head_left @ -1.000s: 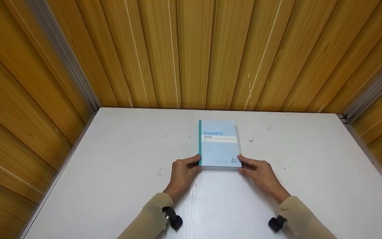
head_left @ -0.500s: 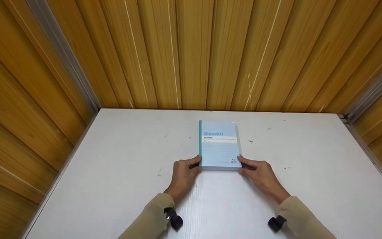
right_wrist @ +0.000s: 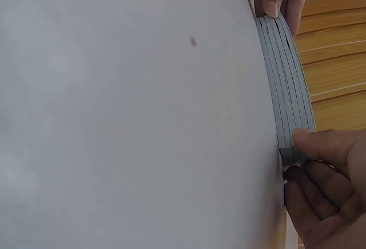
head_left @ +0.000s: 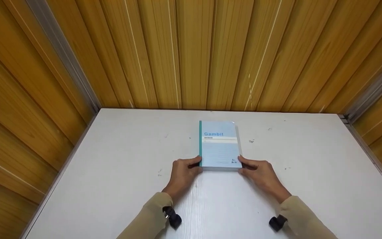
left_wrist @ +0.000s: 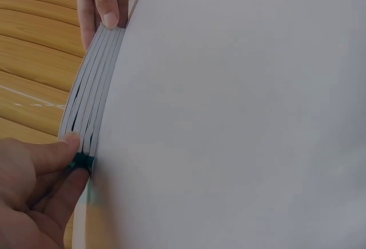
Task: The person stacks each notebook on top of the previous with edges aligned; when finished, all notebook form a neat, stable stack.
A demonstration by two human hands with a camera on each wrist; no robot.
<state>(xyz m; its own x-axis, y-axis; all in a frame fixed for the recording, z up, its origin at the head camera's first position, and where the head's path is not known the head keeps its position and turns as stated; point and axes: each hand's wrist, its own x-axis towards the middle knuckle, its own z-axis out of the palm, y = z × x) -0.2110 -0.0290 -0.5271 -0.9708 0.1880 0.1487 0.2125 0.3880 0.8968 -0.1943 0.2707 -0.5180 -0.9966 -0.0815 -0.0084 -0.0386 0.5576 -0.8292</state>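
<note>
A stack of several thin notebooks [head_left: 219, 149] lies flat on the white table [head_left: 128, 149], its top cover pale blue with "Gambit" printed on it and a green spine along the left. My left hand [head_left: 181, 174] grips the near left corner, thumb at the front edge and fingers along the spine side. At the near right corner my right hand [head_left: 260, 174] holds the stack the same way. The left wrist view shows the layered page edges [left_wrist: 94, 89] between both hands, with the green spine [left_wrist: 83, 161] under the left fingers.
Wood-grain panels [head_left: 194, 53] rise behind the table and at both sides, with metal corner posts [head_left: 65, 49] between them. Small dark scuffs [head_left: 251, 141] mark the tabletop. Each sleeve cuff carries a black strap device [head_left: 174, 220].
</note>
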